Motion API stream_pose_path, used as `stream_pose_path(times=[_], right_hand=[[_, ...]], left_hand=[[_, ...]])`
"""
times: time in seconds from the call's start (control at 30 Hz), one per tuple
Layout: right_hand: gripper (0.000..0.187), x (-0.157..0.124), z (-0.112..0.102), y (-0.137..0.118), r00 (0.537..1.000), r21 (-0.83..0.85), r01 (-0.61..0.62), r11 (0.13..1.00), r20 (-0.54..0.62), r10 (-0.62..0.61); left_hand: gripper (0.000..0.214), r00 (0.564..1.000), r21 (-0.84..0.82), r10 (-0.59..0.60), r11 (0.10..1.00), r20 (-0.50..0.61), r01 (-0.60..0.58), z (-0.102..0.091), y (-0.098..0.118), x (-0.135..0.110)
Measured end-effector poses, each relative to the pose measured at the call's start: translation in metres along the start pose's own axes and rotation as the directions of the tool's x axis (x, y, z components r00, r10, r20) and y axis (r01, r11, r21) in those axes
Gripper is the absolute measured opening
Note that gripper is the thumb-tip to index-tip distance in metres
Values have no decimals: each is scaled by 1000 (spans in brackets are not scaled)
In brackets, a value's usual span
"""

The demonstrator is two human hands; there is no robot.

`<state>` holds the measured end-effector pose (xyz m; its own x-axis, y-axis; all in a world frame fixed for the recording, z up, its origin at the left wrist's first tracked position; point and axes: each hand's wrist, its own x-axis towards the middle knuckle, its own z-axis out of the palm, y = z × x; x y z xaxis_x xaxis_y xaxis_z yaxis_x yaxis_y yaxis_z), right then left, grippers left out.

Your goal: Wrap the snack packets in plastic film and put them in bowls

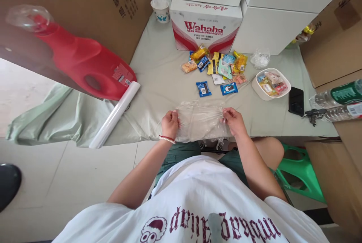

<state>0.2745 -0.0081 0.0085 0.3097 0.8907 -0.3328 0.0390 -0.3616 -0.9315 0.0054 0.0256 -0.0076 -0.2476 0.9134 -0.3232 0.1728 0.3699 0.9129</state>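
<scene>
A thin, see-through sheet of plastic film [200,120] is stretched out between my two hands near the table's front edge. My left hand [170,122] pinches its left side, with a bracelet round the wrist. On the other side, my right hand [234,121] grips the film between thumb and fingers. Just beyond the film lie two small blue snack packets, one on the left [203,89] and one on the right [229,88]. A pile of mixed wrapped snacks [224,68] is behind them. To the right stands a white bowl [256,87] filled with wrapped snacks.
A red jug [93,62] and a white plastic roll [114,116] are at left. Behind stand a paper cup [161,12] and a Wahaha carton [206,26]. Crumpled plastic [260,59], a black phone [296,101] and bottles [345,94] lie right. A green stool [304,175] stands below.
</scene>
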Motion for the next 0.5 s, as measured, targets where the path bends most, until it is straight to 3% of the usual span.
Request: stream_pose_path(times=[0.1, 0.17, 0.23, 0.27, 0.3, 0.37, 0.43, 0.5], right_hand=[[42, 6, -10, -3, 997, 153, -52, 987, -57, 61], [43, 7, -14, -4, 993, 138, -49, 989, -102, 64], [41, 6, -14, -3, 994, 48, -13, 999, -112, 18], [39, 5, -14, -2, 995, -18, 14, 1000, -102, -16], [38, 4, -12, -1, 995, -90, 43, 995, -82, -50], [36, 3, -8, -1, 994, -210, 91, 973, -32, -100], [35, 4, -6, -3, 994, -255, 109, 961, -1, -113], [36, 4, -8, -6, 995, -208, 97, 973, -14, -102]], left_hand=[[34, 997, 97, 37, 995, -63, -30, -7, 0, 6], [28, 968, 184, 179, 972, -174, -146, -9, 7, 4], [22, 869, 312, 424, 887, -256, -341, -6, 18, -5], [21, 802, 377, 548, 812, -236, -445, -3, 24, -11], [22, 744, 424, 649, 726, -160, -542, 2, 30, -17], [27, 654, 468, 747, 539, 120, -701, 13, 39, -25], [34, 601, 481, 689, 398, 405, -781, 25, 41, -26], [44, 594, 517, 564, 312, 573, -797, 32, 35, -18]])
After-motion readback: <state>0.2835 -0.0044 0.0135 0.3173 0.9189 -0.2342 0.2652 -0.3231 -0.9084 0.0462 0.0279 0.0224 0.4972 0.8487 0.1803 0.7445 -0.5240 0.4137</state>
